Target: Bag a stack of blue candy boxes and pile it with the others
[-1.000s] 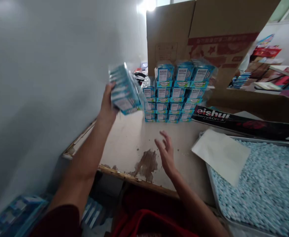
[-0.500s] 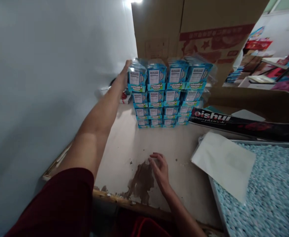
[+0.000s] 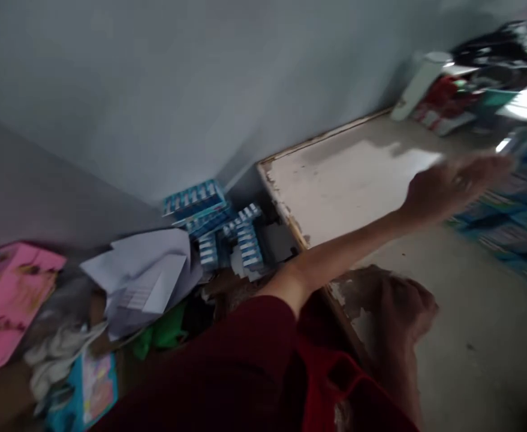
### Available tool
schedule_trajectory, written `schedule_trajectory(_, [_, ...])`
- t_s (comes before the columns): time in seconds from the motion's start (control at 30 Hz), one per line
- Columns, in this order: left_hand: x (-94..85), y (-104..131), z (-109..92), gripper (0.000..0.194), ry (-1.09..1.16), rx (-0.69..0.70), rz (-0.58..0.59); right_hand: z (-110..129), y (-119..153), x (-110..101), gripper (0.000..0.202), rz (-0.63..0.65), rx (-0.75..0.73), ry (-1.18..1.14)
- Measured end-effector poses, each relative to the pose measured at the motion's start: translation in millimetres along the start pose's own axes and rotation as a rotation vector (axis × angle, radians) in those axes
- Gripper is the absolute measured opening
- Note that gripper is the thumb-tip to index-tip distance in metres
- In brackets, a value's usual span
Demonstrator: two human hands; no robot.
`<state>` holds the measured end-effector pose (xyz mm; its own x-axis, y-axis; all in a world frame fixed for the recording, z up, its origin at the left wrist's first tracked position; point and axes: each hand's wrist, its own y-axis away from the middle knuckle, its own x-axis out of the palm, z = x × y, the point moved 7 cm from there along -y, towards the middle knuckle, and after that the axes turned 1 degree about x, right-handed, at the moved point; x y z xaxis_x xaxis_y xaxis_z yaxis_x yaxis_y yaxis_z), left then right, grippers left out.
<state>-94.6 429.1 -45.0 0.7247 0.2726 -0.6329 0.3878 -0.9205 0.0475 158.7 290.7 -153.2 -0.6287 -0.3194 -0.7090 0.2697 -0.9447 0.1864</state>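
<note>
My left hand (image 3: 458,180) reaches out over the table toward the stack of blue display boxes (image 3: 521,210) at the right edge. Motion smears its fingers, so whether it touches the stack cannot be made out. Low over the near edge of the table (image 3: 353,198) is my right hand (image 3: 409,309), its fingers bent and blurred. No object can be seen in it. Clear plastic wrap (image 3: 521,135) shows at the top of the stack.
Below the table's left end lie more blue boxes (image 3: 195,201) and crumpled white paper (image 3: 148,276). Farther left is a pink box (image 3: 15,300). A pale cylinder (image 3: 420,84) and mixed items stand by the wall (image 3: 177,90).
The view has swung left and down, so the stack now sits at the right edge and the floor clutter shows. The cardboard and the tray of blue pieces are out of view.
</note>
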Motion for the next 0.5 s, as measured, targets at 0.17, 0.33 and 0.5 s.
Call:
schedule_trajectory(0.17, [-110.0,256.6,102.7,0.010,0.037,-0.034,-0.503,50.6,19.2,-34.3,0.032,-0.234,0.035,-0.172])
schedule_trajectory(0.33, [-188.9,500.2,249.1,0.028,0.340,-1.157,-0.966,168.5,77.3,33.7,0.035,0.333,0.131,-0.740])
schedule_trajectory(0.5, [-173.9,561.6,324.2,0.058,0.786,-1.442,-0.879,218.4,141.7,234.7,0.085,1.088,0.391,-0.743])
